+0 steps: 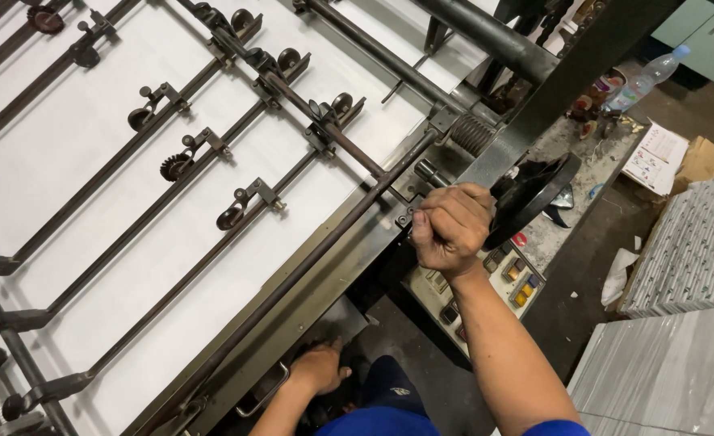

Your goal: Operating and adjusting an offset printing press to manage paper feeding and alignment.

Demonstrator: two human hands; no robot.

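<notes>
right hand [451, 228]: closed in a fist, fingers [441, 216] curled tight together around a handle that is hidden inside the grip, at the near edge of the black handwheel [529, 194]; arm runs down to the near right corner
handwheel: black, round, tilted edge-on to the camera, mounted on the right side frame of the machine [332, 266], just right of the fist and touching it
left hand [320, 367]: low down, near centre, resting on the lower side of the machine beside a metal pull handle [264, 396]; fingers bent over the edge, whether they grip anything cannot be told
machine: long dark steel frame running from near left to far right, white paper sheets [74, 145] lying flat on its bed
rods and wheels: thin dark bars [211, 113] cross the paper diagonally, each carrying small rollers [229, 216]
spring [471, 133]: coiled metal, on the frame just beyond the right hand
control panel [512, 274]: coloured push buttons, under the handwheel, right of the forearm
bottle [646, 78]: clear plastic, far right, lying among clutter on a grimy ledge
stacks [684, 250]: grey printed sheets piled at the right, well apart from both hands
clothing: blue sleeve [554, 428] at the near edge
</notes>
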